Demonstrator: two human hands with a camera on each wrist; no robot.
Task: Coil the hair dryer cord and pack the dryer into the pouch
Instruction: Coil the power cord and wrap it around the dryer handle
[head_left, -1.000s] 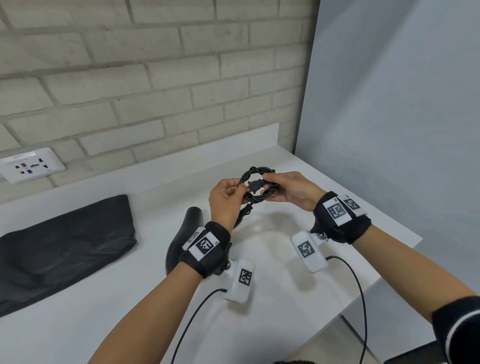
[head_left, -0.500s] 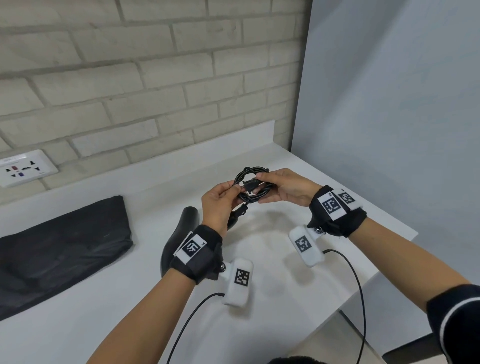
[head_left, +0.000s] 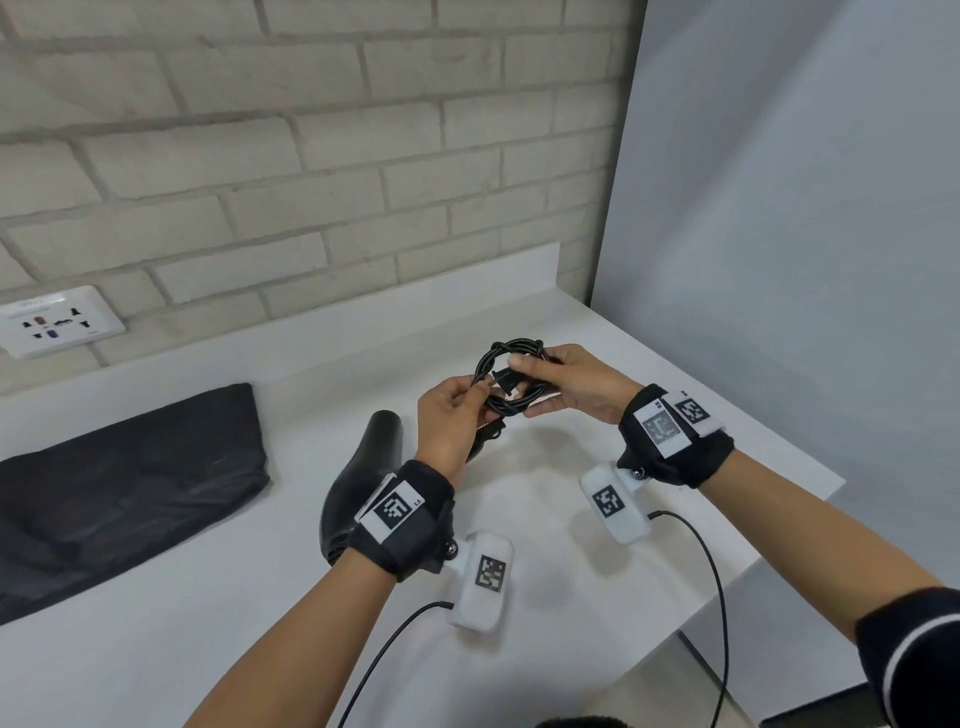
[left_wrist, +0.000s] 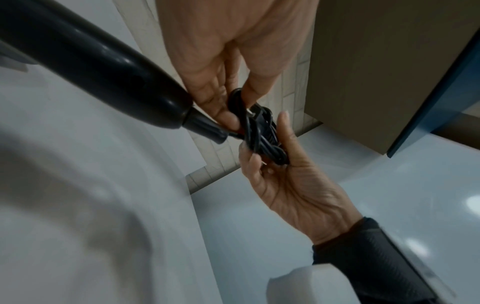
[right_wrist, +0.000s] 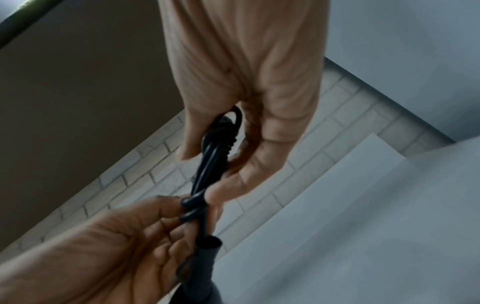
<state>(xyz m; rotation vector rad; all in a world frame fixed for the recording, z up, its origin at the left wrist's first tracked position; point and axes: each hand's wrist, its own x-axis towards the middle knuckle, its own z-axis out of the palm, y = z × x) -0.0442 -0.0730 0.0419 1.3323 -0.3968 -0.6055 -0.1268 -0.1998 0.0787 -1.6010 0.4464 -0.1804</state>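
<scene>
The black cord (head_left: 506, 358) is wound into a small coil held above the white counter (head_left: 218, 623). My left hand (head_left: 457, 410) pinches the coil's left side, and my right hand (head_left: 566, 382) grips its right side with the plug (head_left: 506, 382) lying across the middle. The left wrist view shows the coil (left_wrist: 262, 131) between both hands, just past the dryer's handle end (left_wrist: 166, 111). The black hair dryer (head_left: 363, 467) lies on the counter under my left wrist, partly hidden. The black pouch (head_left: 114, 493) lies flat at the left.
A wall socket (head_left: 57, 322) sits on the brick wall at the left. A grey panel (head_left: 779, 260) closes off the right side. The counter's front right edge (head_left: 753, 561) runs close to my right forearm. Thin black cables (head_left: 711, 597) hang from the wrist cameras.
Both hands have stayed together on the coil. The plug end has shifted a little across the coil's middle; the head view has moved closer.
</scene>
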